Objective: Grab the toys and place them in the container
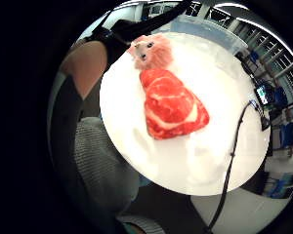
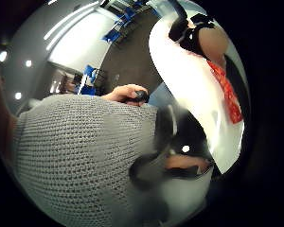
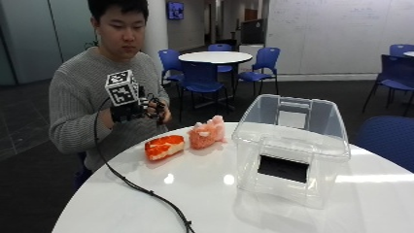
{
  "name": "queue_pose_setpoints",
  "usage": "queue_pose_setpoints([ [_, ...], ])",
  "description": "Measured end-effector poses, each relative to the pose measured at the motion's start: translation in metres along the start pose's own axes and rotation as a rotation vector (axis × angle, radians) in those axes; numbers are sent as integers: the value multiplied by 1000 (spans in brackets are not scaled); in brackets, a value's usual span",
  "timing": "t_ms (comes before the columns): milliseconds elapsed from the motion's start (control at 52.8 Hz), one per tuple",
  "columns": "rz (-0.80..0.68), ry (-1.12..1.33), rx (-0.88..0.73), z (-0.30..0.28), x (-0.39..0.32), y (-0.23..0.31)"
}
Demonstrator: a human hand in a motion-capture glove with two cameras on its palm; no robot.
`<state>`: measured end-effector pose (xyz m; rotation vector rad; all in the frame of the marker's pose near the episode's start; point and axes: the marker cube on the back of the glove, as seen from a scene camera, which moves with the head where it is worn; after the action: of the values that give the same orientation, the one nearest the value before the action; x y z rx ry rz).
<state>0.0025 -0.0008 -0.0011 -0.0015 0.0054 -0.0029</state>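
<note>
A red-and-white marbled meat toy point(image 3: 165, 147) lies on the round white table point(image 3: 194, 194) near the person's side. Right beside it stands a pink fuzzy toy point(image 3: 207, 133). A clear plastic container point(image 3: 291, 145) with no lid sits to their right, nothing showing inside. My gloved right hand point(image 3: 139, 110) hovers above the table edge, just behind the meat toy, fingers relaxed and holding nothing. From the palm, the meat toy point(image 1: 173, 105) and the pink toy point(image 1: 151, 51) lie side by side on the table point(image 1: 224, 161). The meat toy point(image 2: 227, 90) also shows edge-on.
The person's grey sweater point(image 2: 85, 156) fills the thumb side palm view, with the bare other hand point(image 2: 128, 93) near the table edge. Blue chairs point(image 3: 259, 65) and another white table point(image 3: 215, 57) stand well behind. Bare tabletop lies in front of the container.
</note>
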Motion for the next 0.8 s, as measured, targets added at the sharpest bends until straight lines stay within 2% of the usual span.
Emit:
queue_pose_setpoints([
  [568,78,30,-19,-4,24,-10],
  [644,127,70,-56,-1,38,-18],
  [796,342,188,-133,-7,104,-45],
])
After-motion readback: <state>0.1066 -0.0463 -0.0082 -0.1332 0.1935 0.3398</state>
